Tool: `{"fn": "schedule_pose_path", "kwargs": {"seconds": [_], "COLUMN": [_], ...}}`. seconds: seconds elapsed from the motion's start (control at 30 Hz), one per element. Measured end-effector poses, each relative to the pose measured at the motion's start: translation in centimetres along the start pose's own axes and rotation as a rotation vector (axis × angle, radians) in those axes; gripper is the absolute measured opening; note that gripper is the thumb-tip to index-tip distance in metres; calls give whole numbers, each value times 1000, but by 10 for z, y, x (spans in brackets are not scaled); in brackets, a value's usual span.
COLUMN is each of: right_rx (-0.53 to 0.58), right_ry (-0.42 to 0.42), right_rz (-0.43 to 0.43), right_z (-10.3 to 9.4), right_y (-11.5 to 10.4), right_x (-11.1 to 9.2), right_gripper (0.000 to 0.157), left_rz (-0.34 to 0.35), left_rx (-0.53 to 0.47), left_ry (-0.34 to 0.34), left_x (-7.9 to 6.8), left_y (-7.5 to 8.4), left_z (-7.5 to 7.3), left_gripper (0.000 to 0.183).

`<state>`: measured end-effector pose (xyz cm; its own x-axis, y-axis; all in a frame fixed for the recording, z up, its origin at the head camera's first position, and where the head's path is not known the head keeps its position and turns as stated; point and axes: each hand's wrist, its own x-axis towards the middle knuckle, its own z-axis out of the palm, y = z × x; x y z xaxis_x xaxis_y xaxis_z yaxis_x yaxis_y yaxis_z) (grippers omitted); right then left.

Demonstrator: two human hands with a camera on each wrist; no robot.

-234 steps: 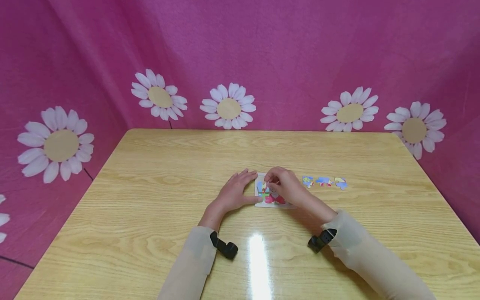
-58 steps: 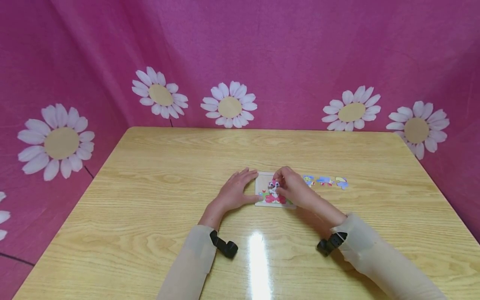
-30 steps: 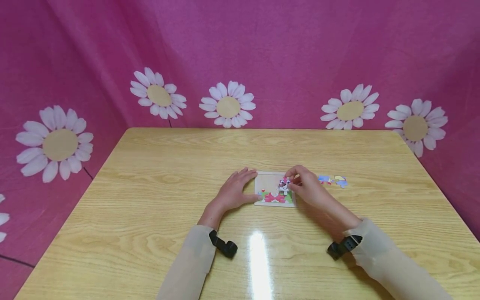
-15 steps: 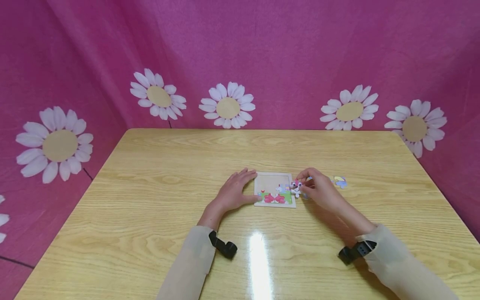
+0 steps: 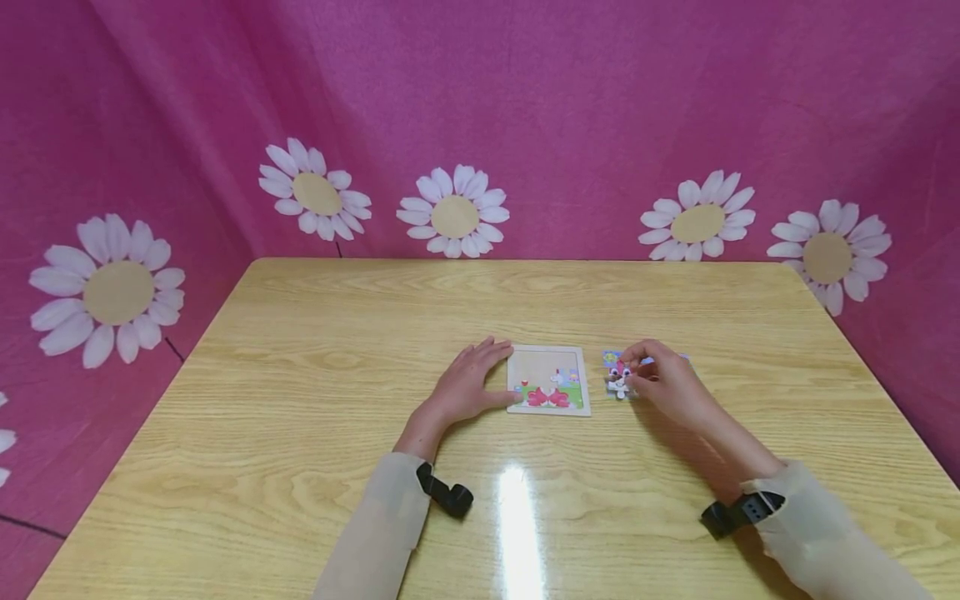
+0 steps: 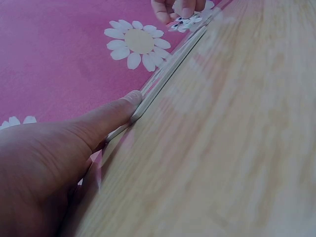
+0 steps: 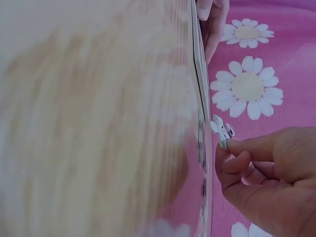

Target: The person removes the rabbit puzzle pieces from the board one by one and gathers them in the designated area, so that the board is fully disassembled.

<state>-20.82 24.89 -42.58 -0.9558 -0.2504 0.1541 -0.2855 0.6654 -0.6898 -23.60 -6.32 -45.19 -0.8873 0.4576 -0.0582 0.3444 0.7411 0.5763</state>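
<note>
My left hand (image 5: 474,385) rests against the left side of a small square puzzle tray (image 5: 536,364), its thumb on the lower left corner and its fingertips at the upper left one. Pink, green and pale blue pieces (image 5: 553,398) lie along the tray's lower part and right side; the upper left shows bare board. To the right of the tray, my right hand (image 5: 671,392) pinches a puzzle piece (image 5: 618,379) with a pink-and-white animal face. The right wrist view shows this piece (image 7: 222,132) tilted between thumb and fingers.
Loose blue-and-yellow puzzle pieces (image 5: 610,357) lie right of the tray, partly hidden by my right hand and the held piece. The wooden table (image 5: 337,333) reaches back to a pink curtain (image 5: 570,125) with white flowers.
The right hand has lifted the animal-face piece out of the tray and carried it right, over the loose pieces. More bare board shows in the tray than at first. The left hand stayed put.
</note>
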Motion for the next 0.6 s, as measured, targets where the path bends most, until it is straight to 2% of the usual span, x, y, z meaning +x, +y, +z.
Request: {"fn": "schedule_pose_path", "kwargs": {"seconds": [0.3, 0.6], "right_rx": [13, -19], "right_ry": [0, 14], "right_rz": [22, 37], "right_z": [-9, -20], "right_y": [9, 19], "right_x": [-6, -14], "right_gripper": [20, 20], "left_rz": [3, 1], "left_rx": [-8, -7], "left_ry": [3, -1], "left_x": [0, 1], "left_y": [-1, -1], "left_z": [0, 0], "left_gripper": [79, 80]}}
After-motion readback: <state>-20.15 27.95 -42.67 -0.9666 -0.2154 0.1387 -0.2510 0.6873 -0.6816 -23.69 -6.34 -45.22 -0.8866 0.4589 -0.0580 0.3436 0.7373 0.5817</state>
